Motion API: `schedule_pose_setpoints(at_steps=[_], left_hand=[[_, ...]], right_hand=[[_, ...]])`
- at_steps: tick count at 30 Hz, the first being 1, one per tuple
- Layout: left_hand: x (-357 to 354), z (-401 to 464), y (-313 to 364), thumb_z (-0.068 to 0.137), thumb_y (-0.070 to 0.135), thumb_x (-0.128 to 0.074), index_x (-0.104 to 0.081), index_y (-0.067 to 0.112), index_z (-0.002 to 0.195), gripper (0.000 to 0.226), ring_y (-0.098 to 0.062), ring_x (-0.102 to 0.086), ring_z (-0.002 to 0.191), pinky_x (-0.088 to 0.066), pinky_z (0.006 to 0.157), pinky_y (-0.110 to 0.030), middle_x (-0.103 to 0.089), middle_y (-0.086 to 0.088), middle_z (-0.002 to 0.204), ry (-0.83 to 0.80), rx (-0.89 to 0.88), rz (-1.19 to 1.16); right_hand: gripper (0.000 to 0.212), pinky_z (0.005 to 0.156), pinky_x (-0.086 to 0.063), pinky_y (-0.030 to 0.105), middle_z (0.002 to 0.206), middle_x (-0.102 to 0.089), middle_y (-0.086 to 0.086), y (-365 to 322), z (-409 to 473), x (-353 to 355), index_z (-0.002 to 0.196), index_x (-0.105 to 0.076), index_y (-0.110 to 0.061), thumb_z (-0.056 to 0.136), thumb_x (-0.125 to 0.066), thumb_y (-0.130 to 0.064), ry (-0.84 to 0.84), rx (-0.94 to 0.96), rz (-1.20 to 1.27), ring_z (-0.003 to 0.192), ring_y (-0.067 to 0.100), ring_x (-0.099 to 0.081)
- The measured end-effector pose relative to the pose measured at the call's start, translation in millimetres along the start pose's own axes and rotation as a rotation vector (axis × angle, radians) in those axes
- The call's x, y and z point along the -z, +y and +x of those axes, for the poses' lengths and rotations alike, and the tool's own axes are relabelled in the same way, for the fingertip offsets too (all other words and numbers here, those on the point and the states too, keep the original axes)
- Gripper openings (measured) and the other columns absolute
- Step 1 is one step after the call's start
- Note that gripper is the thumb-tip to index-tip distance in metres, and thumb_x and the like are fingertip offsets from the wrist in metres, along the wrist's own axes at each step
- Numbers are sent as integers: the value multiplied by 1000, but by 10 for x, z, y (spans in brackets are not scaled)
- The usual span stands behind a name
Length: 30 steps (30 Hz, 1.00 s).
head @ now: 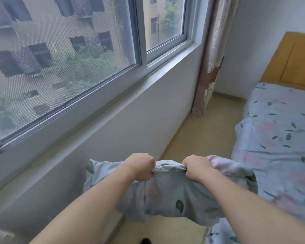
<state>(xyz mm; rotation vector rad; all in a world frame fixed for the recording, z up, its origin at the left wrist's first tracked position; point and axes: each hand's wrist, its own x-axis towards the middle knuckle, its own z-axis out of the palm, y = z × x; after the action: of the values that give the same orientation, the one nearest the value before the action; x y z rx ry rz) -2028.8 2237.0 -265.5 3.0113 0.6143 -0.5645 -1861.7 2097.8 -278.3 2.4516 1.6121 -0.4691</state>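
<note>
A pillow in a pale blue case with pink flowers and green leaves (174, 196) hangs in the air in front of me, above the floor between the window wall and the bed. My left hand (141, 167) grips its bunched top edge left of the middle. My right hand (197, 167) grips the same edge a short way to the right. Both fists are curled tight round the fabric, and the pillow sags below them.
A bed (278, 138) with a matching floral sheet fills the right side, with a yellow wooden headboard (292, 59) at the far end. A wide window (63, 59) and white sill run along the left. A curtain (209, 67) hangs in the corner. Tan floor (201, 131) lies between.
</note>
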Motion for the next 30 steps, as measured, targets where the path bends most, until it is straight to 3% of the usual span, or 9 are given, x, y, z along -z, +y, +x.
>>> schedule_pose_setpoints(at_steps=[6,13,18,23,27,30], left_hand=[[377,849,-310,80,32,-58,-48,21,67,19,-33,-59,76,-39,62,-29,-54,-3,72,44,-169,4],[632,1883,-166,81,30,-56,-64,19,84,14,-34,-63,80,-39,61,-30,-66,-7,86,63,-372,79],[787,2767,66,82,31,-55,-67,19,90,19,-35,-64,82,-42,63,-31,-67,-9,89,40,-437,106],[1136,3678,323,82,32,-55,-67,20,90,20,-34,-63,79,-47,64,-33,-67,-7,86,14,-472,137],[1471,4292,519,83,33,-55,-64,18,84,17,-32,-57,71,-39,59,-31,-65,-6,83,40,-513,182],[1710,4696,622,83,32,-56,-58,22,77,13,-29,-48,65,-34,57,-30,-64,-4,80,59,-541,208]], right_hand=[[15,61,-35,28,94,-67,2,266,409,240,77,-56,-24,76,-48,-12,30,-178,28,90,26,-64],[13,61,-36,28,93,-67,3,908,779,288,72,-52,-23,75,-48,-11,23,-366,107,89,27,-64],[15,63,-38,28,95,-68,5,1564,1165,263,79,-60,-21,75,-49,-11,12,-429,156,91,28,-65],[12,63,-36,28,91,-67,6,2324,1558,422,67,-47,-19,74,-49,-9,15,-492,208,88,28,-64],[23,54,-32,29,64,-46,0,2888,1818,604,58,-35,-18,72,-46,-5,33,-551,245,68,28,-47],[21,51,-28,28,62,-39,-2,3240,2001,734,61,-35,-18,72,-46,-5,57,-566,238,67,27,-43]])
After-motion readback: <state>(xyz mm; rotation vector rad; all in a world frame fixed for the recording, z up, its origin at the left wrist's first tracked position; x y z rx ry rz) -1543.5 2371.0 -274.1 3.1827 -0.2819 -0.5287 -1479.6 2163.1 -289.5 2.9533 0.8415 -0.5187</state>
